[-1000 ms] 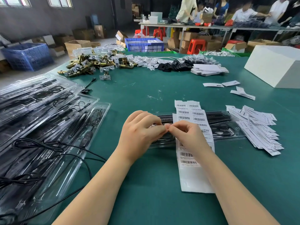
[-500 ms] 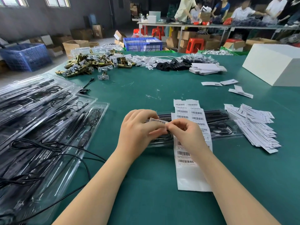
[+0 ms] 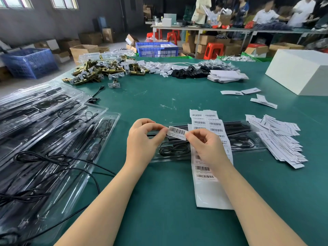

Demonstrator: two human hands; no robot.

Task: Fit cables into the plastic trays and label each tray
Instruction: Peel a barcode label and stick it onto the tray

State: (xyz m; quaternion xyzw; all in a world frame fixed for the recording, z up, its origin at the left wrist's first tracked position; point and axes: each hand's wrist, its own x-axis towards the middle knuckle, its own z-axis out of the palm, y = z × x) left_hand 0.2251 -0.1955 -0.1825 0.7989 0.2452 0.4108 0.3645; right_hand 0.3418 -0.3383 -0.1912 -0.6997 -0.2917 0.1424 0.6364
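Observation:
A clear plastic tray (image 3: 248, 139) with a coiled black cable (image 3: 173, 148) in it lies across the green table in front of me. A white sheet of barcode labels (image 3: 205, 174) lies over the tray's middle. Just above the tray's left part I hold one peeled barcode label (image 3: 177, 132) stretched between both hands. My left hand (image 3: 144, 141) pinches its left end and my right hand (image 3: 206, 146) pinches its right end.
Stacked clear trays (image 3: 44, 132) with black cables fill the left side, loose cable (image 3: 58, 159) trailing over them. A heap of used label backings (image 3: 278, 139) lies right of the tray. Brass hardware (image 3: 99, 71), black parts and a white box (image 3: 300, 71) sit farther back.
The label has come off the sheet. It was barely visible between my fingertips, and now it is pulled out full length between my hands, which have moved apart.

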